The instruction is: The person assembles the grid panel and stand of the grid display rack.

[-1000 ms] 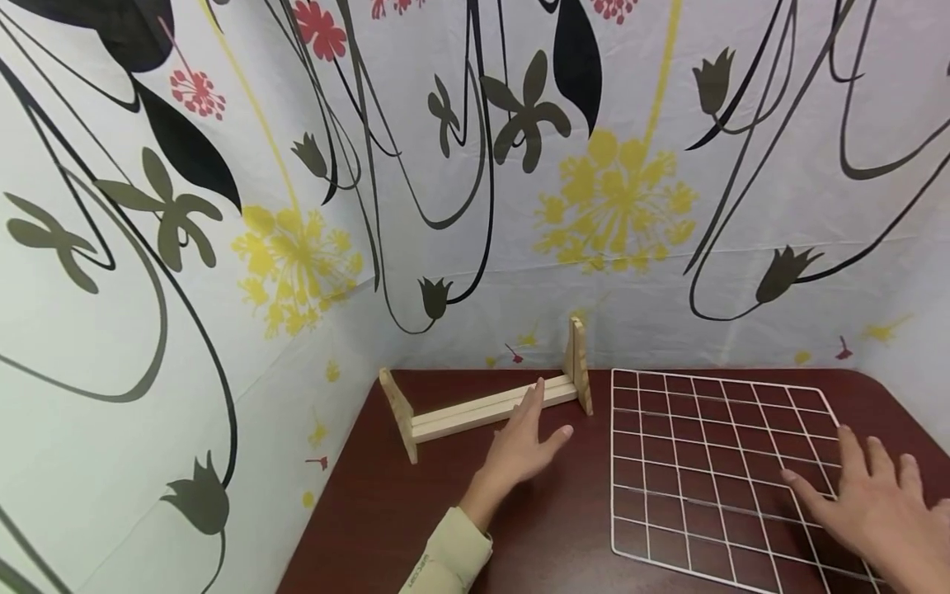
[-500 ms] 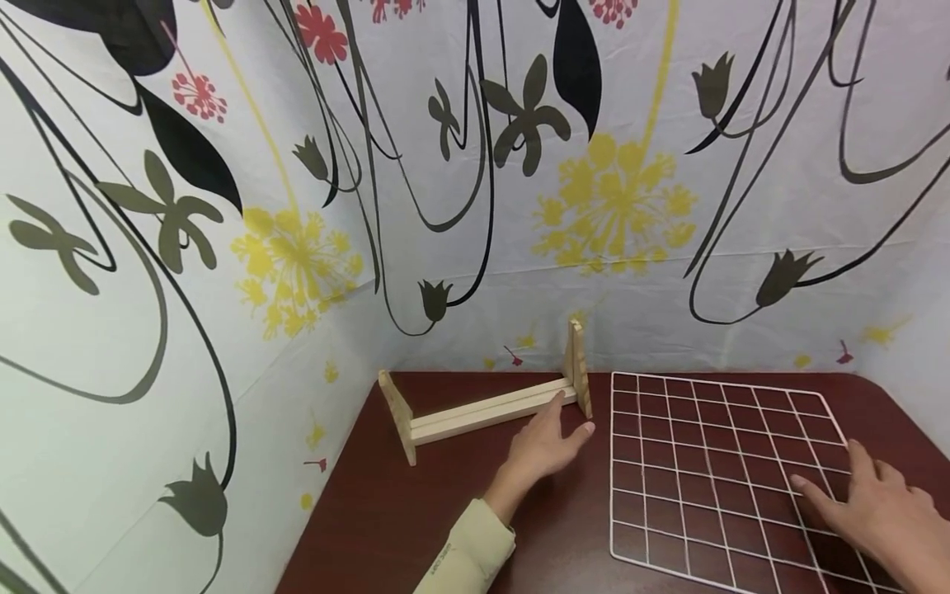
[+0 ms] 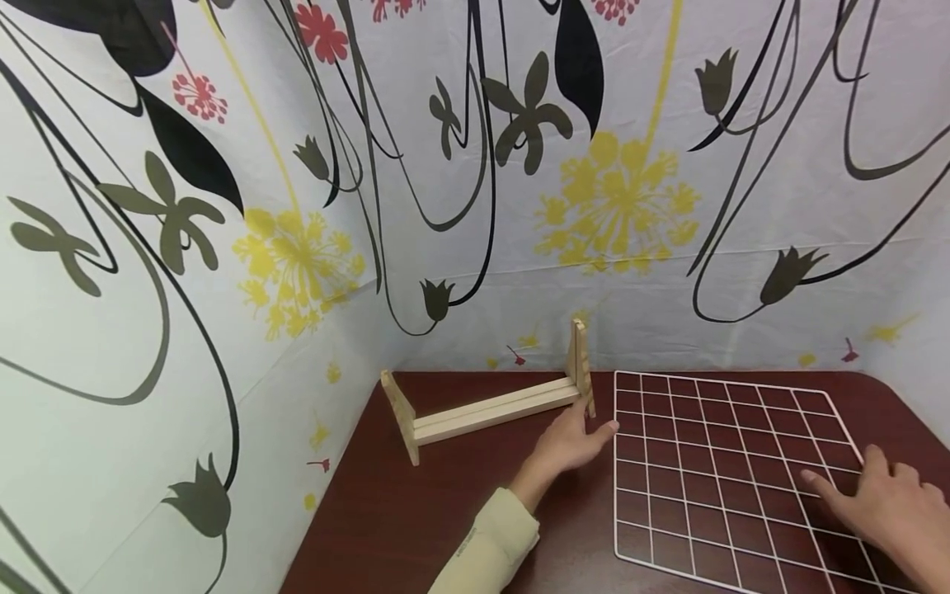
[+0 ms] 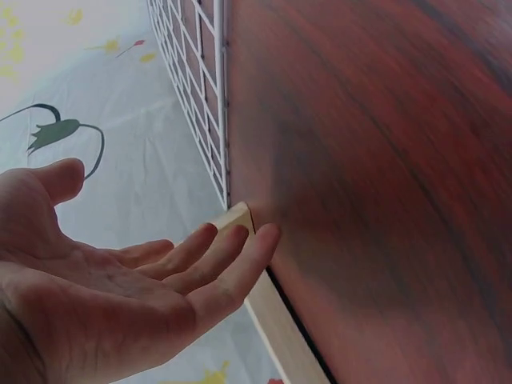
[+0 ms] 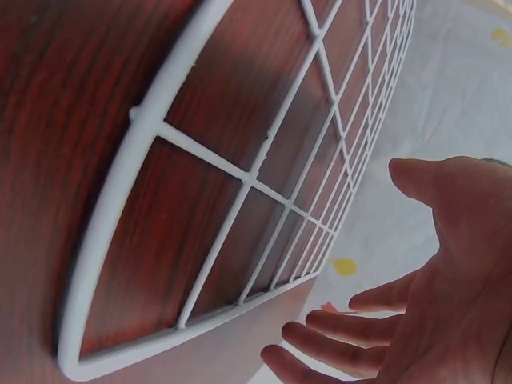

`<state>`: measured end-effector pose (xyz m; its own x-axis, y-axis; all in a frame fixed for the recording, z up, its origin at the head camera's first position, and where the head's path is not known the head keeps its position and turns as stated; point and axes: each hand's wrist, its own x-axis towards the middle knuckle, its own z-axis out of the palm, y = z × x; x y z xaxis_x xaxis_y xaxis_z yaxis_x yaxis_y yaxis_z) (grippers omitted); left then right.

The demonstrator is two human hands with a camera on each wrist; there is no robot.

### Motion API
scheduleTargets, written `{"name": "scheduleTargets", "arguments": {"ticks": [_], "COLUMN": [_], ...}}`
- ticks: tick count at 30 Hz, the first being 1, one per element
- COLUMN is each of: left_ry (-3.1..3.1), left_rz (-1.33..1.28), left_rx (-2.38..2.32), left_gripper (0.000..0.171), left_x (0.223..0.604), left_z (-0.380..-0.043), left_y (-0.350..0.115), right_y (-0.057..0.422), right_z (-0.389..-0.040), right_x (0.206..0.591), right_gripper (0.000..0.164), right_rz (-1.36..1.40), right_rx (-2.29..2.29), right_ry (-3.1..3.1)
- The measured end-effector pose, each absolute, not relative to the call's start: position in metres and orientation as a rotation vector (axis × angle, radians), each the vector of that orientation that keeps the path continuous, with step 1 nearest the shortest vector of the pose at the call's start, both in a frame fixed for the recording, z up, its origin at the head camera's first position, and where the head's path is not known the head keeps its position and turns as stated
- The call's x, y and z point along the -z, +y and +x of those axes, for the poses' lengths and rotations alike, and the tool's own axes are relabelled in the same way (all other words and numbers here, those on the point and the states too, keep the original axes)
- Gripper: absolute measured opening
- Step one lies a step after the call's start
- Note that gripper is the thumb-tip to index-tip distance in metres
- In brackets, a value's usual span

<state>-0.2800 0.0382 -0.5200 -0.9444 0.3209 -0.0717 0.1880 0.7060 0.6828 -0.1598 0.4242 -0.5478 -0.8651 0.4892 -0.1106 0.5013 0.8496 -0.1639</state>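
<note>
A white wire grid panel (image 3: 716, 470) lies flat on the right part of the dark red table. Left of it stands a pale wooden stand (image 3: 493, 408), a grooved bar between two upright end pieces. My left hand (image 3: 567, 441) is just in front of the stand's right end, thumb pointing toward the grid's left edge. In the left wrist view its fingers are extended and the palm holds nothing. Over the grid's right edge hovers my right hand (image 3: 886, 503), fingers loosely spread. The right wrist view shows this right hand (image 5: 448, 280) beside the grid's rim, with nothing in it.
The dark red table (image 3: 386, 520) reaches back to a white cloth wall (image 3: 460, 247) printed with flowers and stems. The cloth also rises along the left and right sides of the table.
My left hand has slid rightward along the stand's bar toward its right end piece. My right hand has shifted slightly right and lower. Stand and grid have stayed put.
</note>
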Motion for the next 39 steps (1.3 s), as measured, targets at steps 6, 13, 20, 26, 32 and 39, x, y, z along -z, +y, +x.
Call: {"name": "scheduleTargets", "arguments": {"ticks": [6,13,20,26,32,39], "left_ry": [2.663,2.592,2.314,2.133,1.946,1.757], "left_rz": [0.379,0.315,0.246,0.214,0.142,-0.014], "left_rx": [-1.109,-1.121,-1.394,-1.506,-1.613,-1.742], "left_gripper": [0.080,0.080,0.077,0.079,0.080,0.082], "left_x": [0.524,0.529,0.528,0.523,0.522,0.526], "left_z": [-0.284,-0.291,-0.295,-0.299,-0.307,-0.313], "left_y": [0.055,0.066,0.070,0.068,0.065,0.052], "right_y": [0.431,0.435,0.441,0.436,0.437,0.444], "right_z": [-0.164,-0.170,-0.177,-0.181,-0.185,-0.186], "right_x": [0.549,0.553,0.553,0.548,0.544,0.539], "right_gripper": [0.117,0.113,0.119,0.126,0.120,0.109], "right_rz": [0.748,0.730,0.715,0.784,0.884,0.914], "right_rx": [0.304,0.314,0.378,0.482,0.579,0.572], "right_ry": [2.895,2.875,2.857,2.780,2.704,2.631]}}
